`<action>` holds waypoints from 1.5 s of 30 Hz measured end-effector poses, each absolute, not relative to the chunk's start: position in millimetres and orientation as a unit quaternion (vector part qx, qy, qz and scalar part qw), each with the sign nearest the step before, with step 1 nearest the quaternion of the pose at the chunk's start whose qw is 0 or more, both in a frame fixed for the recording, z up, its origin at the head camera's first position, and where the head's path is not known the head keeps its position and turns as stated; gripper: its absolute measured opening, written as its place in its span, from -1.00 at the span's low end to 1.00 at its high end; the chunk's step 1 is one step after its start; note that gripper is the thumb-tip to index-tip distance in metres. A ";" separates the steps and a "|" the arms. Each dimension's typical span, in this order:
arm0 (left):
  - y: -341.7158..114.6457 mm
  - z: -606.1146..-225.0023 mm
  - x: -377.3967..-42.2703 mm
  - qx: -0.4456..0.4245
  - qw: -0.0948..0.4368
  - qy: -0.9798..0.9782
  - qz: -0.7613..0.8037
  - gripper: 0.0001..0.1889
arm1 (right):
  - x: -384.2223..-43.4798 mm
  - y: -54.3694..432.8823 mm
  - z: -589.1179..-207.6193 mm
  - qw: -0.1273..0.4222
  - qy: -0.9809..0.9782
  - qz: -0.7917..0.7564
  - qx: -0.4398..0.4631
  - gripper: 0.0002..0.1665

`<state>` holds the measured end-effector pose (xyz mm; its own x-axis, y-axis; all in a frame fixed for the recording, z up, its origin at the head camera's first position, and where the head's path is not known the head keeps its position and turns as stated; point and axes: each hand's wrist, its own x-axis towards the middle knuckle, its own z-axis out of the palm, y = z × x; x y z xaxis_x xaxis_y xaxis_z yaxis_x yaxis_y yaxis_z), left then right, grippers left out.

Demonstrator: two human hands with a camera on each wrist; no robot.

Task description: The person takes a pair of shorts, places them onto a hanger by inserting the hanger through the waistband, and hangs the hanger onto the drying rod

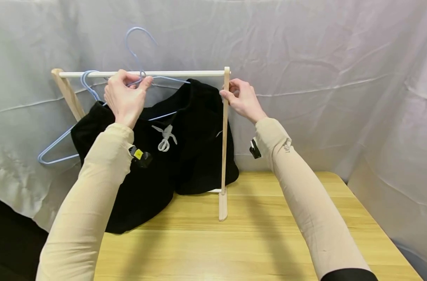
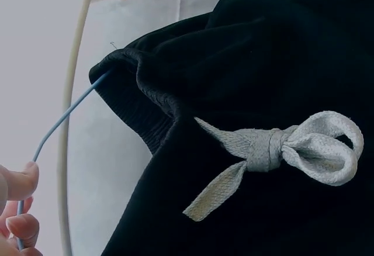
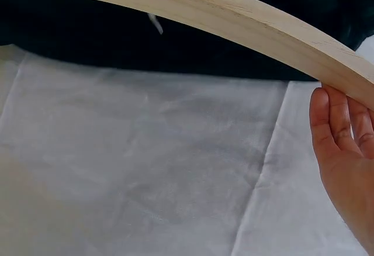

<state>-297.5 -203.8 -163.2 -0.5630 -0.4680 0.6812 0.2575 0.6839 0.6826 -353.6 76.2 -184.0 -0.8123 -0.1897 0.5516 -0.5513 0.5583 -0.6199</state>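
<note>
My left hand (image 1: 125,95) pinches a light blue wire hanger (image 1: 138,28) just below its hook, which rises above the rack's white rod (image 1: 188,73). On that hanger are black shorts (image 1: 202,156) with an elastic waistband and a knotted white drawstring (image 1: 165,138). The left wrist view shows the hanger's arm (image 2: 55,128) entering the waistband. My right hand (image 1: 245,99) holds the rack's right wooden upright (image 1: 225,144) near its top, fingers and thumb on either side. In the right wrist view the fingertips (image 3: 319,107) touch the wood.
Another blue hanger (image 1: 56,141) hangs on the rod at the left, partly behind the shorts. The rack's left wooden upright (image 1: 70,95) leans behind it. Beneath is a wooden table (image 1: 269,234), with grey cloth (image 1: 322,78) behind and at the right.
</note>
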 end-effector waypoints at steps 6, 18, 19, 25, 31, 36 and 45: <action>-187.2 -167.9 -305.5 0.049 0.440 -0.803 -0.400 -0.65 | -352.5 76.2 -183.5 0.215 -0.858 0.415 0.214 -0.70; -174.4 -177.4 -312.0 0.040 0.396 -0.824 -0.403 -0.67 | -352.7 76.0 -184.1 0.218 -0.856 0.414 0.219 -0.71; -174.1 -178.2 -312.4 0.039 0.393 -0.826 -0.403 -0.67 | -353.0 76.0 -184.1 0.219 -0.856 0.414 0.218 -0.71; -171.1 -183.0 -314.9 0.036 0.380 -0.832 -0.404 -0.68 | -352.4 76.1 -184.1 0.219 -0.856 0.415 0.215 -0.71; -168.3 -187.4 -317.8 0.029 0.372 -0.837 -0.401 -0.69 | -351.5 76.0 -183.4 0.215 -0.857 0.414 0.219 -0.70; -167.6 -190.9 -319.3 0.025 0.362 -0.842 -0.399 -0.69 | -350.7 75.7 -183.9 0.220 -0.856 0.415 0.217 -0.71; -166.7 -196.4 -318.8 0.026 0.354 -0.843 -0.404 -0.69 | -352.0 76.3 -183.9 0.218 -0.856 0.414 0.217 -0.70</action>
